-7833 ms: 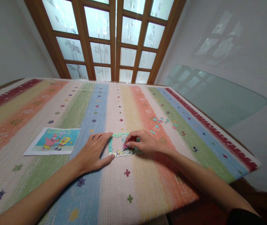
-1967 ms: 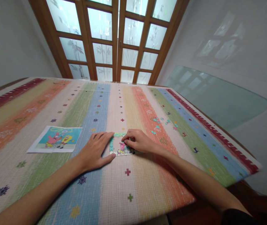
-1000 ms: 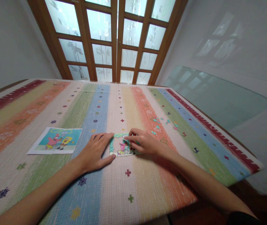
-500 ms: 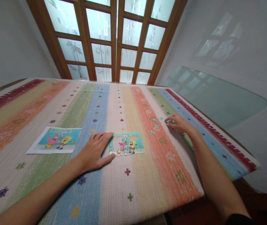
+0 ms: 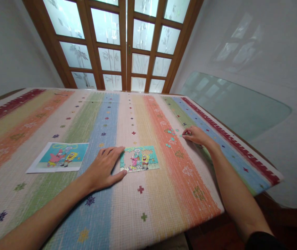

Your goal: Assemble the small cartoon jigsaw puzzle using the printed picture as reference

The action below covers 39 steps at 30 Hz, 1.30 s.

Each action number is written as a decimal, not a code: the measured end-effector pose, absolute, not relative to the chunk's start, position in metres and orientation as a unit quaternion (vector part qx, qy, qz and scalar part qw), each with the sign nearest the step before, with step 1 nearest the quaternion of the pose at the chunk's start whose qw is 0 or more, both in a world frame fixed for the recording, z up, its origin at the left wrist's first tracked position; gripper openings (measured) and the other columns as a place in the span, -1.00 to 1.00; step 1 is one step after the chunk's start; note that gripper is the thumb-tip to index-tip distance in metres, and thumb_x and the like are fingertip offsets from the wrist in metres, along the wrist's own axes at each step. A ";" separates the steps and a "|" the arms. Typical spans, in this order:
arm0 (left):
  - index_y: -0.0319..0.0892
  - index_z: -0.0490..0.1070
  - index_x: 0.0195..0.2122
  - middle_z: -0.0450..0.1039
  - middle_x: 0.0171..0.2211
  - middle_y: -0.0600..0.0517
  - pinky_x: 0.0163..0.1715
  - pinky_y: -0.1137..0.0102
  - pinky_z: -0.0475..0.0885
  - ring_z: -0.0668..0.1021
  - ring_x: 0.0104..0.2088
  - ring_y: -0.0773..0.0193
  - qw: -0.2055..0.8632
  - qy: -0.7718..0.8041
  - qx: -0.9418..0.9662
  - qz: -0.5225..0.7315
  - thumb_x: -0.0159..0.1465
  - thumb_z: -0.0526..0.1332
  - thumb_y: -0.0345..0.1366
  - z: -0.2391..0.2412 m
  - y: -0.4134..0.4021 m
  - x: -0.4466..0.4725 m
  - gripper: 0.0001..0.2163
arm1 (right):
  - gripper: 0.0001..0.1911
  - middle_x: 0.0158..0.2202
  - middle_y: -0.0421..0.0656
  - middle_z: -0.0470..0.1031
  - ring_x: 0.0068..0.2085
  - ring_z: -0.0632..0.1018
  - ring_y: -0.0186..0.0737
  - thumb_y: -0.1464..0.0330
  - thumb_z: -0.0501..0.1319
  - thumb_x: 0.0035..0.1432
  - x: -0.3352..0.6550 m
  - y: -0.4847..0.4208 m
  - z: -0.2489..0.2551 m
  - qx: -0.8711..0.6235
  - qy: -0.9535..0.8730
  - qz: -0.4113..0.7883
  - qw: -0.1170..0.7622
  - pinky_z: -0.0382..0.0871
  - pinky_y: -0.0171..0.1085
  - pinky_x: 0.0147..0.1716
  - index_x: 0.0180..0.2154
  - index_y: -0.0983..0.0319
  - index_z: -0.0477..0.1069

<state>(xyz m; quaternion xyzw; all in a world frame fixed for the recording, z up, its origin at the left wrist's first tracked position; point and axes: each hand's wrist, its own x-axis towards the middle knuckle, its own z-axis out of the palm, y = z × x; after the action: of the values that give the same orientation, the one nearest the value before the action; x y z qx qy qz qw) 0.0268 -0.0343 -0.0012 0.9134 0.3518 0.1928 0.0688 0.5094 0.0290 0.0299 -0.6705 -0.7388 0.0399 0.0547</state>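
Your partly assembled jigsaw puzzle (image 5: pixel 139 159) lies flat on the striped tablecloth (image 5: pixel 164 211), just right of your left hand (image 5: pixel 108 169) and well to the left and near side of your right hand (image 5: pixel 196 135). Your left hand is spread, its fingertips at the puzzle's far left corner and its thumb at the near left corner, so it frames the left edge and covers a little of it. A pale unfilled gap shows in the left part of the puzzle, beside the pink figure. Your right hand is out on the right, over the pale stripe, with thumb and fingers drawn together beside a small teal piece (image 5: pixel 180 135); you cannot tell from this view whether they grip it. More loose pieces (image 5: pixel 169 132) lie scattered just left of that hand, some of them between it and the puzzle, and the hand itself may hide others. To the left of your left hand, well apart from the puzzle, a printed picture (image 5: pixel 62 156) of the cartoon figures lies face up. Beyond the far edge of the table stand wood-framed glass doors (image 5: pixel 128 48).
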 end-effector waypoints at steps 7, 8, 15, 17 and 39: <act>-0.16 0.11 0.31 0.40 0.18 -0.21 0.14 -0.03 0.28 0.42 0.14 -0.15 0.071 0.353 0.912 0.196 0.35 0.13 0.00 0.001 -0.035 0.027 -0.41 | -0.78 -0.28 -0.07 0.55 -0.31 0.50 -0.15 0.29 0.28 0.14 0.511 0.028 0.032 -0.662 -0.744 0.059 0.074 0.36 -0.24 -0.27 -0.20 0.21 0.61; -0.16 0.12 0.31 0.40 0.18 -0.21 0.14 -0.03 0.28 0.42 0.14 -0.15 0.072 0.353 0.912 0.195 0.35 0.13 0.00 0.001 -0.035 0.027 -0.41 | -0.77 -0.28 -0.07 0.54 -0.32 0.50 -0.16 0.29 0.28 0.14 0.511 0.028 0.032 -0.661 -0.744 0.063 0.078 0.36 -0.24 -0.27 -0.18 0.20 0.62; -0.17 0.13 0.32 0.41 0.17 -0.21 0.14 -0.04 0.29 0.43 0.12 -0.15 0.071 0.351 0.914 0.193 0.34 0.14 0.01 0.000 -0.034 0.027 -0.40 | -0.84 -0.35 -0.10 0.52 -0.34 0.47 -0.18 0.25 0.32 0.05 0.509 0.027 0.032 -0.667 -0.726 0.110 0.126 0.32 -0.24 -0.32 -0.35 0.21 0.55; -0.16 0.12 0.32 0.40 0.17 -0.20 0.14 -0.04 0.29 0.43 0.12 -0.16 0.071 0.350 0.913 0.196 0.34 0.15 0.01 0.000 -0.034 0.027 -0.40 | -0.79 -0.42 -0.12 0.51 -0.39 0.46 -0.21 0.19 0.30 0.06 0.508 0.026 0.033 -0.672 -0.718 0.125 0.132 0.29 -0.26 -0.38 -0.38 0.21 0.51; -0.16 0.11 0.31 0.39 0.18 -0.21 0.14 -0.03 0.28 0.42 0.13 -0.15 0.075 0.354 0.914 0.182 0.34 0.13 0.01 0.002 -0.036 0.028 -0.41 | -0.82 -0.29 -0.11 0.64 -0.35 0.54 -0.25 0.32 0.24 0.25 0.350 -0.006 0.041 -0.431 -0.797 0.361 0.221 0.39 -0.25 -0.33 -0.22 0.23 0.61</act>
<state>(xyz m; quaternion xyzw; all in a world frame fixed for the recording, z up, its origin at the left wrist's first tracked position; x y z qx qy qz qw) 0.0280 -0.0355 0.0021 0.9141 0.3543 0.1825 0.0746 0.3500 -0.0063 0.0414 -0.4308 -0.7967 0.3615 0.2215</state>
